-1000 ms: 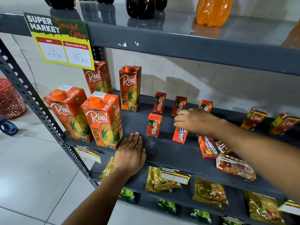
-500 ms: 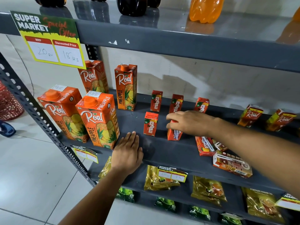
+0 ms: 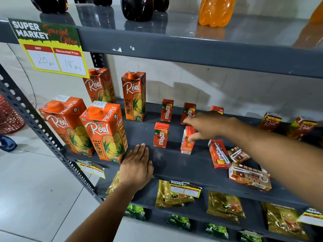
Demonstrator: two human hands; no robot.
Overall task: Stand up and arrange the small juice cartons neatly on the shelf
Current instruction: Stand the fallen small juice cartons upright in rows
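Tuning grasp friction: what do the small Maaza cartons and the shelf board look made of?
Small Maaza cartons: likely coated paperboard, with sharp folded edges and glossy print. Shelf board: probably painted metal; smooth grey coat and a perforated upright on the same rack. Neither is certain from looks alone.

— What stands on the shelf (image 3: 174,159)?
— Four large cartons (image 3: 103,131) on its left. Right of them, five small cartons (image 3: 161,135) stand in two rows.
— And further right?
— Small cartons (image 3: 218,154) lying flat near the front edge; two more (image 3: 270,121) upright behind those.
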